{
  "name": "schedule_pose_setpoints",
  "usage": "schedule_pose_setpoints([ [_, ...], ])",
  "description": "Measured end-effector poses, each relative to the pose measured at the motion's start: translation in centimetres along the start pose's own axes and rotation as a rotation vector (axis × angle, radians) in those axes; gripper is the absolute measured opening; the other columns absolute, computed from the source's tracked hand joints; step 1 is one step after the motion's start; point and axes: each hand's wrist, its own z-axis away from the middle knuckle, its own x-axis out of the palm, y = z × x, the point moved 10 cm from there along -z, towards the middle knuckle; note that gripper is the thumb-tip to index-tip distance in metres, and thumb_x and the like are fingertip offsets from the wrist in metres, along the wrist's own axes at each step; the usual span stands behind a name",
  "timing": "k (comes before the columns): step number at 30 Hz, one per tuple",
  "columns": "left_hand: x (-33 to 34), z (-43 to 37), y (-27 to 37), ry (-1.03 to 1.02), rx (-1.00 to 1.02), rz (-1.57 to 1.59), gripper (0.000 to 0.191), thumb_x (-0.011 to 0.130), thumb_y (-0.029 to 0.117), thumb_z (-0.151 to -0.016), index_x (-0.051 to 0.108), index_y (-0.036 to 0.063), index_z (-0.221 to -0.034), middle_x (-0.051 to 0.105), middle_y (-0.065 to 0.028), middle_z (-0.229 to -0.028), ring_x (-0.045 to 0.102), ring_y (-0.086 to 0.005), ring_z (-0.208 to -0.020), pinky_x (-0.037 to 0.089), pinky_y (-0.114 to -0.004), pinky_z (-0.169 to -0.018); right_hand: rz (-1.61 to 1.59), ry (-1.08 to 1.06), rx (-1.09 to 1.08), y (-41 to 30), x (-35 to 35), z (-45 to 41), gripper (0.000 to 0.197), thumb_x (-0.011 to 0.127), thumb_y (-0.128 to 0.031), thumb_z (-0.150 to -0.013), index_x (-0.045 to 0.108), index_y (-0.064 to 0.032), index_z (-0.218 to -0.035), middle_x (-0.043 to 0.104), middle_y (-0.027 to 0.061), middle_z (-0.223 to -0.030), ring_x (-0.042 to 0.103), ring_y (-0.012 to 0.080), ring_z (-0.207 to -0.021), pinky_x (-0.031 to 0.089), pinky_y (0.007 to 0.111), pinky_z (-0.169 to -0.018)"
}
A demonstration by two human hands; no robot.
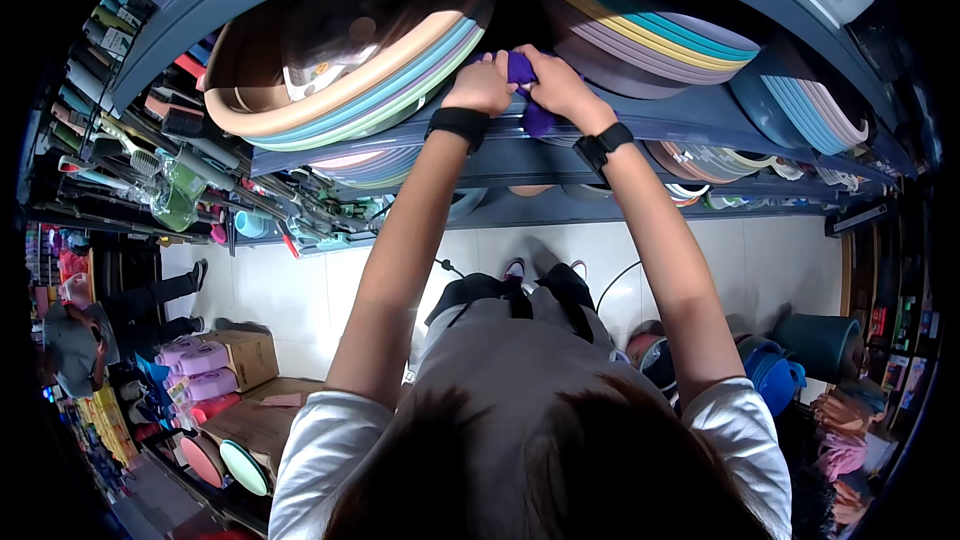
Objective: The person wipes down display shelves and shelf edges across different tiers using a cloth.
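A purple cloth [520, 69] is bunched between my two hands at the edge of a grey-blue shelf [660, 116]. My left hand [484, 85] grips its left side, and my right hand [555, 82] holds its right side; part of the cloth hangs below them over the shelf edge. Stacked plastic basins with a beige one on top [262, 120] lean to the left of my hands. Another stack of basins, purple, yellow and teal [660, 37], stands to the right. Both wrists wear black bands.
Blue basins [802, 109] stand farther right. Brushes [139, 154] and handled tools hang at the left. Lower shelves hold more basins [705, 161]. Behind me are pink-purple bottles [202, 360], a cardboard box [251, 356] and a dark green bin [817, 345]. Another person [79, 345] stands at the far left.
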Motion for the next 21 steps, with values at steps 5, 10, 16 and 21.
schedule_pose_setpoints([
  [5, -3.7, 6.0, 5.6, 0.305, 0.184, -0.021, 0.045, 0.073, 0.027, -0.084, 0.055, 0.004, -0.119, 0.072, -0.0199, -0.103, 0.072, -0.0333, -0.089, 0.054, -0.046, -0.083, 0.014, -0.022, -0.003, -0.5, -1.5, 5.0, 0.053, 0.065, 0.005, -0.081, 0.052, -0.0053, -0.132, 0.065, 0.0272, -0.116, 0.059, 0.0476, -0.11, 0.048, 0.049, -0.093],
  [10, -3.1, 5.8, 4.7, 0.277, 0.166, -0.027, 0.048, 0.072, 0.025, -0.083, 0.054, 0.003, -0.122, 0.071, -0.0218, -0.109, 0.071, -0.0339, -0.1, 0.053, -0.051, -0.089, 0.016, 0.019, -0.031, -1.6, -1.3, 4.8, 0.052, 0.064, 0.008, -0.078, 0.053, -0.0028, -0.127, 0.065, 0.0293, -0.113, 0.059, 0.0482, -0.108, 0.049, 0.049, -0.092],
  [16, -1.4, 0.3, 2.7, -0.025, 0.078, -0.007, 0.056, 0.058, 0.029, -0.097, 0.042, -0.001, -0.141, 0.061, -0.0251, -0.134, 0.062, -0.0379, -0.121, 0.047, -0.05, -0.101, 0.037, 0.058, -0.037, 0.5, -1.1, 1.1, 0.042, 0.063, 0.002, -0.077, 0.053, 0.001, -0.118, 0.067, 0.029, -0.107, 0.063, 0.0471, -0.104, 0.051, 0.051, -0.09],
  [21, -1.6, -0.3, 3.0, -0.125, 0.051, -0.053, 0.053, 0.059, 0.031, -0.097, 0.044, 0.0009, -0.138, 0.065, -0.0225, -0.128, 0.065, -0.0368, -0.115, 0.051, -0.046, -0.095, 0.055, 0.019, 0.021, 1.5, -1.0, 0.5, 0.037, 0.065, 0.001, -0.078, 0.055, -0.0008, -0.113, 0.068, 0.0272, -0.105, 0.064, 0.0461, -0.104, 0.051, 0.051, -0.09],
])
